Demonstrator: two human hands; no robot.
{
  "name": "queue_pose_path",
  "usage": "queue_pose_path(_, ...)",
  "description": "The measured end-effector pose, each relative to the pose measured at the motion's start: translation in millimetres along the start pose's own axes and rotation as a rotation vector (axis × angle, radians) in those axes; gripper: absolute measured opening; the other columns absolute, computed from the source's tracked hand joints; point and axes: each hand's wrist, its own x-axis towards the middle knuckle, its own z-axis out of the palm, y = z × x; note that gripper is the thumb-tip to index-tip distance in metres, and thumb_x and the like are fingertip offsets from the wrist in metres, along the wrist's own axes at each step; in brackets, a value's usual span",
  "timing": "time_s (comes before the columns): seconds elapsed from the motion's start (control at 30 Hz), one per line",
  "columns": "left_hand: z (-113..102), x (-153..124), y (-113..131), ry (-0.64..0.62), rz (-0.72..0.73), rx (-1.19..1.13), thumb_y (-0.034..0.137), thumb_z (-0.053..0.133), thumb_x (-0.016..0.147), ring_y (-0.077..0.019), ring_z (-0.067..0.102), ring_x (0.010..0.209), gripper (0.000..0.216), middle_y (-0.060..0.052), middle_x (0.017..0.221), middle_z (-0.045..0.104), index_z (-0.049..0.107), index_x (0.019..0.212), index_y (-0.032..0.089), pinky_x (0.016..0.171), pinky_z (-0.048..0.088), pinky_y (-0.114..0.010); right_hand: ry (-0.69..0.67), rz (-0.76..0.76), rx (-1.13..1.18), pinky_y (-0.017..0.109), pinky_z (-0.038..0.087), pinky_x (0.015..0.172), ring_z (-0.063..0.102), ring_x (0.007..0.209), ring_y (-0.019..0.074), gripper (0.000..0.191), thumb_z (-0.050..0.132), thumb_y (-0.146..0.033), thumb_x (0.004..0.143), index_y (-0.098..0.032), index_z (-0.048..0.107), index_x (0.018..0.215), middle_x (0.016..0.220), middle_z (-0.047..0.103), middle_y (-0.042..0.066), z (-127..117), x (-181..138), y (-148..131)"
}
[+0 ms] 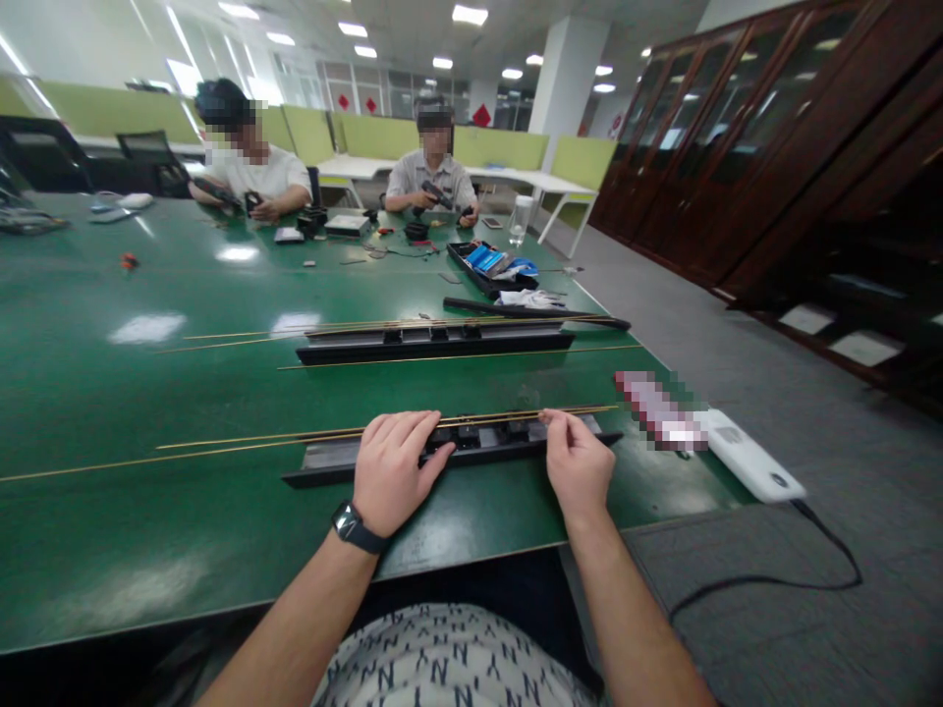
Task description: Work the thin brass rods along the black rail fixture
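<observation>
A long black rail point(482, 454) with a grey channel and small black blocks in it lies in front of me on the green table. My left hand point(394, 466), wearing a dark watch point(357, 527), is closed over the rail left of its middle, thumb on the near side and fingers on the far side. Thin brass-coloured rods point(257, 441) run along the rail's top and pass under my left fingers. My right hand point(580, 462) pinches at the rods near the rail's right end. Its fingertips partly hide what they hold.
A second black rail point(434, 344) with more brass rods lies farther back. Behind it are a black strip point(534, 313), white gloves point(530, 299) and a black tray point(471, 260). A phone point(658, 407) and white power bank point(748, 457) lie at right. Two people sit across the table point(110, 393).
</observation>
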Motion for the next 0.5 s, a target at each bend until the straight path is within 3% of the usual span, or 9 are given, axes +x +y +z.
queue_pose_path(0.13, -0.2, 0.0, 0.2, 0.001, 0.004, 0.004, 0.038, 0.068, 0.096, -0.027, 0.07, 0.109, 0.035, -0.009, 0.12, 0.076, 0.068, 0.127, 0.021, 0.1, 0.047, -0.046, 0.007, 0.016, 0.017, 0.032, 0.061, 0.09, 0.08, 0.091, 0.022, 0.033, 0.053, -0.04, 0.102, -0.022, 0.081, 0.102, 0.096, 0.083, 0.004, -1.2, 0.4, -0.2)
queue_pose_path(0.5, -0.9, 0.8, 0.5, 0.003, 0.007, 0.01, 0.038, 0.067, 0.097, -0.0277, 0.07, 0.109, 0.033, -0.01, 0.12, 0.076, 0.067, 0.126, 0.021, 0.1, 0.046, -0.045, -0.093, -0.134, 0.106, 0.031, 0.063, 0.089, 0.081, 0.091, 0.0213, 0.026, 0.058, -0.034, 0.1, -0.021, 0.08, 0.11, 0.098, 0.083, 0.005, 0.7, -4.1, -4.9)
